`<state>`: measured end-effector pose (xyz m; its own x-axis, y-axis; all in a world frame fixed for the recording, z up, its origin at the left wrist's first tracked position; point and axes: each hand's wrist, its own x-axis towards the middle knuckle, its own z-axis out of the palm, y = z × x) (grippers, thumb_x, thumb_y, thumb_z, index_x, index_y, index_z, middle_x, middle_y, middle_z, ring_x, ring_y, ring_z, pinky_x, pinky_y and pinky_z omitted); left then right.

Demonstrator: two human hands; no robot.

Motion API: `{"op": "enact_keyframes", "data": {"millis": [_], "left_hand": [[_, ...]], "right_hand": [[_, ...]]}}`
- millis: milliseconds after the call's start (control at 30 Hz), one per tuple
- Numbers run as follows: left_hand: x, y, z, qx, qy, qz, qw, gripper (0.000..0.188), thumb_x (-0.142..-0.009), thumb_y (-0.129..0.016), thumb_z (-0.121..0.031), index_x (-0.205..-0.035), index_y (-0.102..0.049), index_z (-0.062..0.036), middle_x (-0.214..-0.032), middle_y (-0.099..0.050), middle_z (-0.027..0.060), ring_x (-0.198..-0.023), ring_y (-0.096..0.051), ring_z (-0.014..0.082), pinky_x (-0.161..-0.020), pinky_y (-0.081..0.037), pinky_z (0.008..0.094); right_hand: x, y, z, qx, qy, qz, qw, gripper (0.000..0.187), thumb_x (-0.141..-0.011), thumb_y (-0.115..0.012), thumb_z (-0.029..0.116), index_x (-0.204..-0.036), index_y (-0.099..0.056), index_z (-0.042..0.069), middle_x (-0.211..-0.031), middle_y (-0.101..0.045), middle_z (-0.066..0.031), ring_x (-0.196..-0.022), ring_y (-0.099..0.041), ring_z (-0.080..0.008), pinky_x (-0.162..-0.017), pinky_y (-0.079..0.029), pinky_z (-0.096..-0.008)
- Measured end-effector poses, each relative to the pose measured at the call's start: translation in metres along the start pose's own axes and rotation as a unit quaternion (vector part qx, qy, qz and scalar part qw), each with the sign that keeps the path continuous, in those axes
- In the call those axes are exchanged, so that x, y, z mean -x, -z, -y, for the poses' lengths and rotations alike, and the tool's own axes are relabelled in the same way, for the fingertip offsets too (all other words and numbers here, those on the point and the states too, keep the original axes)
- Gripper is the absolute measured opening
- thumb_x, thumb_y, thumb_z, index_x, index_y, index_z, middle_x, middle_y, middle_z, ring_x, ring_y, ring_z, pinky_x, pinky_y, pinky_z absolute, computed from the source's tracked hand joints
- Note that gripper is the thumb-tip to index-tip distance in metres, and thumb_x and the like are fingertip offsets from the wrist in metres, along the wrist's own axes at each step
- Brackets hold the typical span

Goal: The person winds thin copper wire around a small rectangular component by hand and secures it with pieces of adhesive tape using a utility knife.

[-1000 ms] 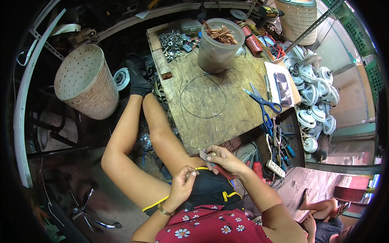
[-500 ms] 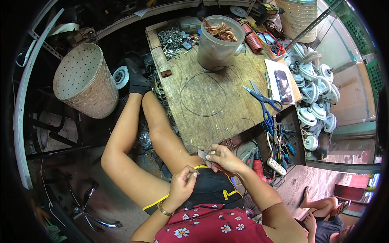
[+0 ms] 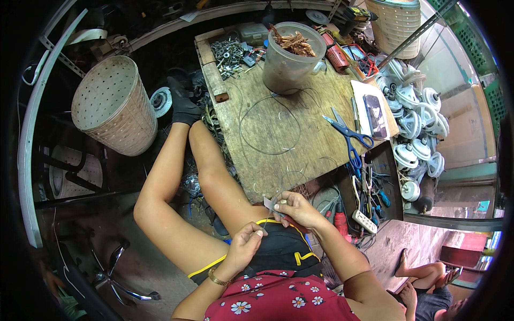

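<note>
Counted on table (image 3: 259, 171), beyond right grip (image 3: 280, 209): one scissors (image 3: 348, 132), one bucket (image 3: 286, 72), one phone (image 3: 376, 116). Right of grip: one power strip (image 3: 364, 221).

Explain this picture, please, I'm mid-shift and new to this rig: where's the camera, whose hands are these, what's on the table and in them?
No machine here: these are a person's bare hands. A fisheye camera on the person's head looks down, so edges bend; picture left is their left.

On the wooden tabletop are a translucent tub of copper-coloured scraps, blue-handled scissors, a loop of thin wire and a phone.

The left hand pinches a thin strand. The right hand holds a flat grey piece; red shows beneath, perhaps its handle.
</note>
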<state>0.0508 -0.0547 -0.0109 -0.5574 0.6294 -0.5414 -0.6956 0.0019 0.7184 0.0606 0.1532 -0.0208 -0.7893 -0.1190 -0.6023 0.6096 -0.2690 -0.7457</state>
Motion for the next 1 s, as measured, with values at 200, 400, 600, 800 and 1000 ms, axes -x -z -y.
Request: {"op": "enact_keyframes", "data": {"millis": [200, 400, 600, 800, 1000], "left_hand": [[0.004, -0.003, -0.009, 0.288, 0.147, 0.041, 0.945, 0.015, -0.097, -0.04, -0.017, -0.093, -0.049, -0.0053, -0.054, -0.03, -0.0058, -0.042, -0.022, 0.0025, -0.038, -0.017, 0.0185], [-0.005, -0.004, 0.002, 0.056, 0.034, -0.018, 0.998, 0.017, -0.097, -0.041, -0.018, -0.091, -0.05, -0.0054, -0.054, -0.031, -0.0061, -0.042, -0.023, 0.0026, -0.037, -0.017, 0.0197], [-0.012, -0.004, 0.01, -0.035, -0.019, -0.036, 0.999, 0.021, -0.097, -0.039, -0.019, -0.088, -0.05, -0.0042, -0.054, -0.034, -0.0052, -0.043, -0.028, 0.0042, -0.038, -0.023, 0.02], [-0.012, -0.006, -0.007, 0.153, 0.093, -0.017, 0.984, 0.023, -0.098, -0.037, -0.023, -0.087, -0.048, -0.0058, -0.053, -0.036, -0.0031, -0.043, -0.031, 0.0053, -0.038, -0.026, 0.0204], [-0.017, -0.012, -0.001, 0.04, 0.013, -0.046, 0.998, 0.022, -0.099, -0.037, -0.021, -0.088, -0.048, -0.0055, -0.055, -0.041, -0.0017, -0.042, -0.033, 0.0055, -0.038, -0.028, 0.0195]], "right_hand": [[0.003, 0.0, 0.001, -0.049, -0.004, -0.007, 0.999, 0.013, -0.09, -0.052, 0.007, -0.098, -0.051, -0.003, -0.067, -0.058, -0.0064, -0.049, -0.05, -0.0102, -0.045, -0.04, -0.0224], [0.005, -0.002, 0.01, 0.042, 0.011, -0.016, 0.999, 0.013, -0.091, -0.051, 0.008, -0.099, -0.05, -0.003, -0.067, -0.058, -0.0062, -0.05, -0.051, -0.0101, -0.046, -0.04, -0.0219], [0.002, 0.0, -0.001, 0.023, 0.008, 0.014, 1.0, 0.018, -0.091, -0.051, 0.007, -0.106, -0.047, -0.002, -0.067, -0.059, -0.0061, -0.052, -0.051, -0.0096, -0.047, -0.041, -0.0218], [0.007, -0.009, 0.001, 0.037, 0.027, 0.035, 0.998, 0.022, -0.091, -0.05, 0.006, -0.111, -0.045, -0.002, -0.069, -0.058, -0.005, -0.053, -0.05, -0.0084, -0.049, -0.04, -0.0211], [0.012, -0.021, 0.0, 0.065, 0.056, 0.065, 0.994, 0.017, -0.09, -0.051, 0.005, -0.106, -0.045, 0.0, -0.07, -0.055, -0.0046, -0.054, -0.048, -0.0081, -0.047, -0.039, -0.021]]}}
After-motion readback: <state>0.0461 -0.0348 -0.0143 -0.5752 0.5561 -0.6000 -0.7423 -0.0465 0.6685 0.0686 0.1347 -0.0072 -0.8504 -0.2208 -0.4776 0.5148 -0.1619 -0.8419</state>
